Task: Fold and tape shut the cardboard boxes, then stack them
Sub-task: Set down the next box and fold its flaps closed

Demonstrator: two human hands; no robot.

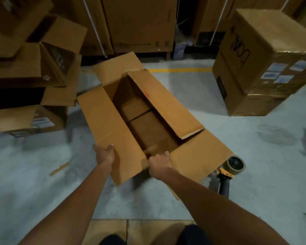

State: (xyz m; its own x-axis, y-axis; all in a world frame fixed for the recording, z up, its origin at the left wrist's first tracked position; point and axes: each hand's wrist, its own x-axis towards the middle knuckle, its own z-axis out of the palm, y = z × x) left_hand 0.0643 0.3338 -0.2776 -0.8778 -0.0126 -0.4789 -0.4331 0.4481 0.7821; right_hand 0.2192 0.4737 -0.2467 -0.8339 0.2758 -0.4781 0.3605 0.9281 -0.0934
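One open cardboard box (pixel 111 128) sits tilted on the floor (pixel 237 138) in front of the person, and both hands are on its near end. All four of its top flaps are unfolded. The left hand (pixel 105 153) grips the near edge of the long left flap, thumb on top and fingers (pixel 111 146) curled round the edge. The right hand (pixel 159 162) holds the rim at the near corner, its fingers hooked over into the box where the long flap meets the short near flap. The other long flap stands up beyond the right fingers, and the fourth flap is at the far end.

One tape dispenser (pixel 232 167) lies on the floor just to the right of the right fingers, partly under the near flap. Further off to the right, two taped boxes (pixel 261 55) stand stacked. Beyond the left fingers lies a pile of open boxes (pixel 34 68), at least three; blur hides the exact count. One cardboard strip (pixel 59 168) lies left of the left hand.
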